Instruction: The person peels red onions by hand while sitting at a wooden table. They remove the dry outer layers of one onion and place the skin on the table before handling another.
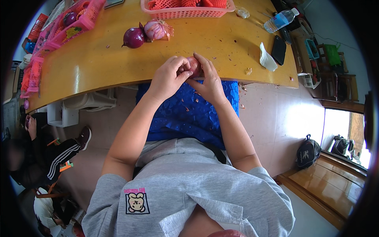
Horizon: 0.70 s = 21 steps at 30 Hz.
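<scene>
Between both hands, at the near edge of a yellow wooden table, is a red onion. My left hand has its thumb and curled fingers on the onion's left side. My right hand cups the other side, fingers along its far right and thumb underneath. The hands cover much of the onion. Farther up the table lie a glossy dark purple onion and, touching it, a paler onion with loose papery skin. A blue cloth with skin scraps covers my lap.
A pink basket with red foam nets stands at the far edge; more pink baskets line the left. At right are a water bottle, a black phone and a white tissue. A co-worker sits at lower left.
</scene>
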Each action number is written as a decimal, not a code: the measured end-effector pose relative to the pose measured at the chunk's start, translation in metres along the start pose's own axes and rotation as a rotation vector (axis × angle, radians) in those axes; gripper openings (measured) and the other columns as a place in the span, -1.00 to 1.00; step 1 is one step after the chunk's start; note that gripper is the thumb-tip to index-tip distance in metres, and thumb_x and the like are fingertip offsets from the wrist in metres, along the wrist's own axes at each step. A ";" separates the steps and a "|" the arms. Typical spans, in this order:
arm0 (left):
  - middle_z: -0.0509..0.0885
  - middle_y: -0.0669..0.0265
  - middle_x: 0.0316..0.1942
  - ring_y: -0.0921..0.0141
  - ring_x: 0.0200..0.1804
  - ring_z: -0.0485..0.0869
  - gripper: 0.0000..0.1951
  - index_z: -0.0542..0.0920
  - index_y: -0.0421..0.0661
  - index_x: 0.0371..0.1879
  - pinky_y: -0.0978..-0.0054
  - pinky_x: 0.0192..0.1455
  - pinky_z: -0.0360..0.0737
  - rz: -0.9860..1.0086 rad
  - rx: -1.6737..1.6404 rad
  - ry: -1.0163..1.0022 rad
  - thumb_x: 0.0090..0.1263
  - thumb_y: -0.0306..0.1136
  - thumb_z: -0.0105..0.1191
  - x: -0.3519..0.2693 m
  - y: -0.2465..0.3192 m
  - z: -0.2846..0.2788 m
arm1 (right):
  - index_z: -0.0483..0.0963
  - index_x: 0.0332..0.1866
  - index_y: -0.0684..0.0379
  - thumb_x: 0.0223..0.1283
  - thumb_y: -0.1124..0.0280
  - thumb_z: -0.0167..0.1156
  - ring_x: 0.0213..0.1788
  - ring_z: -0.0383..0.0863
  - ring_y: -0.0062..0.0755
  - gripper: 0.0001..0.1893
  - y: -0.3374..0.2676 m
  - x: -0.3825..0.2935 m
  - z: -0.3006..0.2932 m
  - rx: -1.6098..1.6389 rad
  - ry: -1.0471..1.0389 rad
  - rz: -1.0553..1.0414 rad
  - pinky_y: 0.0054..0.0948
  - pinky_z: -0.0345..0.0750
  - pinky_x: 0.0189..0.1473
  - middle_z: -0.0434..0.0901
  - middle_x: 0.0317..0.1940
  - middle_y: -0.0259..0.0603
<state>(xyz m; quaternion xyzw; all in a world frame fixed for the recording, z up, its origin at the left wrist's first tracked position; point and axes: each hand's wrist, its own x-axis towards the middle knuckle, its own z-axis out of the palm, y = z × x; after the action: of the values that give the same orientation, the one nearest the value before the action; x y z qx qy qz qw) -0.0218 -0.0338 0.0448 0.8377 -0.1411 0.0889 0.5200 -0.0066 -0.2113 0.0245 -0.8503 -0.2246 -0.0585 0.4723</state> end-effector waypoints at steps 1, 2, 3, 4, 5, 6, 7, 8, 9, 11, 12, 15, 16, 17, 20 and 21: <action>0.60 0.28 -0.29 0.42 -0.31 0.62 -0.79 0.51 -0.14 -0.18 0.47 -0.17 0.59 -0.023 -0.047 0.005 0.33 -0.53 0.29 0.000 0.002 0.001 | 0.34 0.39 0.18 -0.08 0.35 0.52 0.31 0.49 0.07 -0.18 0.000 0.000 0.000 -0.001 -0.002 0.002 -0.13 0.47 0.32 0.50 0.25 0.03; 0.59 0.28 -0.30 0.42 -0.31 0.62 -0.80 0.51 -0.14 -0.18 0.46 -0.17 0.59 -0.029 -0.060 -0.001 0.34 -0.53 0.29 0.001 0.002 0.000 | 0.34 0.39 0.18 -0.08 0.34 0.52 0.30 0.49 0.07 -0.18 0.000 0.000 0.000 -0.001 -0.003 0.007 -0.13 0.47 0.32 0.50 0.25 0.03; 0.59 0.28 -0.30 0.42 -0.31 0.62 -0.80 0.51 -0.14 -0.18 0.46 -0.16 0.59 -0.036 -0.073 -0.006 0.34 -0.53 0.28 0.001 0.003 0.000 | 0.34 0.39 0.18 -0.08 0.34 0.52 0.30 0.49 0.07 -0.18 0.001 0.000 0.000 0.000 -0.004 0.012 -0.13 0.47 0.32 0.50 0.25 0.03; 0.59 0.28 -0.30 0.41 -0.31 0.62 -0.80 0.51 -0.14 -0.18 0.45 -0.16 0.59 -0.043 -0.085 -0.012 0.34 -0.53 0.28 0.002 0.003 0.000 | 0.34 0.39 0.18 -0.07 0.34 0.52 0.30 0.49 0.07 -0.18 0.001 0.000 0.000 0.000 -0.005 0.018 -0.14 0.47 0.31 0.50 0.24 0.02; 0.59 0.28 -0.30 0.42 -0.31 0.62 -0.80 0.51 -0.14 -0.18 0.45 -0.16 0.59 -0.048 -0.072 -0.021 0.34 -0.53 0.28 0.002 0.004 -0.001 | 0.34 0.39 0.18 -0.08 0.34 0.52 0.30 0.49 0.07 -0.18 0.001 0.000 0.000 -0.002 -0.006 0.015 -0.14 0.47 0.31 0.50 0.24 0.02; 0.58 0.28 -0.31 0.42 -0.31 0.62 -0.80 0.51 -0.15 -0.18 0.45 -0.16 0.59 -0.053 -0.058 -0.030 0.34 -0.54 0.28 0.002 0.004 -0.002 | 0.34 0.39 0.18 -0.08 0.34 0.52 0.30 0.49 0.07 -0.17 0.000 0.000 0.000 -0.004 -0.006 0.012 -0.13 0.47 0.31 0.50 0.24 0.02; 0.58 0.28 -0.31 0.42 -0.31 0.62 -0.80 0.51 -0.15 -0.18 0.45 -0.16 0.59 -0.058 -0.044 -0.039 0.34 -0.54 0.28 0.002 0.005 -0.002 | 0.35 0.39 0.18 -0.08 0.33 0.52 0.30 0.49 0.07 -0.17 -0.001 0.000 -0.001 -0.006 -0.007 0.009 -0.13 0.47 0.31 0.51 0.24 0.01; 0.58 0.28 -0.31 0.42 -0.31 0.62 -0.80 0.51 -0.15 -0.18 0.45 -0.17 0.59 -0.046 -0.027 -0.036 0.34 -0.54 0.28 0.002 0.003 -0.002 | 0.35 0.39 0.18 -0.08 0.33 0.52 0.29 0.49 0.07 -0.17 0.000 0.000 -0.001 -0.006 -0.003 -0.003 -0.13 0.48 0.31 0.51 0.24 0.01; 0.58 0.28 -0.31 0.42 -0.31 0.62 -0.80 0.51 -0.15 -0.18 0.45 -0.17 0.59 -0.034 -0.010 -0.032 0.34 -0.54 0.28 0.001 0.002 -0.002 | 0.35 0.39 0.18 -0.08 0.33 0.52 0.29 0.50 0.07 -0.17 0.000 0.000 0.000 -0.006 0.000 -0.015 -0.13 0.48 0.30 0.51 0.23 0.00; 0.57 0.28 -0.33 0.42 -0.32 0.61 -0.80 0.51 -0.16 -0.18 0.45 -0.17 0.59 -0.002 0.054 -0.017 0.34 -0.54 0.27 0.000 -0.001 -0.003 | 0.35 0.38 0.17 -0.09 0.32 0.53 0.27 0.50 0.07 -0.18 0.001 0.001 0.002 -0.010 0.011 -0.025 -0.12 0.49 0.28 0.51 0.22 0.00; 0.56 0.28 -0.34 0.42 -0.32 0.61 -0.80 0.52 -0.16 -0.18 0.44 -0.18 0.59 0.018 0.098 -0.008 0.34 -0.54 0.27 0.000 0.000 -0.003 | 0.36 0.38 0.16 -0.09 0.32 0.53 0.25 0.51 0.08 -0.18 0.001 0.001 0.003 -0.016 0.019 -0.022 -0.12 0.49 0.27 0.52 0.21 0.00; 0.58 0.30 -0.38 0.45 -0.33 0.62 -0.83 0.54 -0.16 -0.17 0.47 -0.19 0.59 -0.034 0.096 0.010 0.35 -0.54 0.26 0.000 0.008 -0.003 | 0.38 0.36 0.12 -0.10 0.32 0.53 0.20 0.52 0.07 -0.20 -0.002 0.002 0.008 -0.065 0.049 0.018 -0.12 0.51 0.24 0.51 0.17 0.00; 0.59 0.31 -0.40 0.46 -0.34 0.62 -0.83 0.55 -0.16 -0.17 0.48 -0.20 0.59 -0.070 0.072 0.014 0.35 -0.55 0.25 0.000 0.011 -0.003 | 0.39 0.35 0.10 -0.11 0.32 0.53 0.19 0.53 0.07 -0.21 -0.004 0.001 0.010 -0.087 0.059 0.036 -0.12 0.51 0.22 0.51 0.15 0.00; 0.60 0.31 -0.40 0.48 -0.35 0.62 -0.84 0.56 -0.16 -0.16 0.49 -0.21 0.59 -0.070 0.042 0.033 0.35 -0.55 0.25 0.000 0.010 -0.001 | 0.39 0.34 0.09 -0.11 0.33 0.53 0.18 0.53 0.07 -0.22 -0.004 0.001 0.012 -0.112 0.075 0.029 -0.12 0.52 0.22 0.51 0.14 -0.01; 0.64 0.33 -0.40 0.51 -0.38 0.62 -0.84 0.58 -0.16 -0.15 0.53 -0.23 0.60 -0.079 -0.021 0.093 0.36 -0.55 0.24 -0.001 0.002 0.005 | 0.41 0.32 0.06 -0.12 0.34 0.52 0.16 0.53 0.06 -0.23 -0.007 0.002 0.018 -0.168 0.113 0.004 -0.12 0.53 0.20 0.50 0.11 -0.03; 0.66 0.33 -0.39 0.52 -0.38 0.62 -0.85 0.58 -0.17 -0.16 0.54 -0.24 0.60 -0.089 -0.029 0.107 0.36 -0.55 0.25 0.000 0.001 0.006 | 0.41 0.32 0.05 -0.12 0.34 0.52 0.15 0.53 0.05 -0.24 -0.008 0.002 0.020 -0.178 0.120 0.001 -0.12 0.53 0.19 0.50 0.11 -0.04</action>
<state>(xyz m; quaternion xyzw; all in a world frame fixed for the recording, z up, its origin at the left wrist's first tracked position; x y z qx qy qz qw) -0.0224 -0.0399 0.0432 0.8295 -0.0769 0.1084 0.5425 -0.0107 -0.1910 0.0201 -0.8841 -0.1895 -0.1288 0.4073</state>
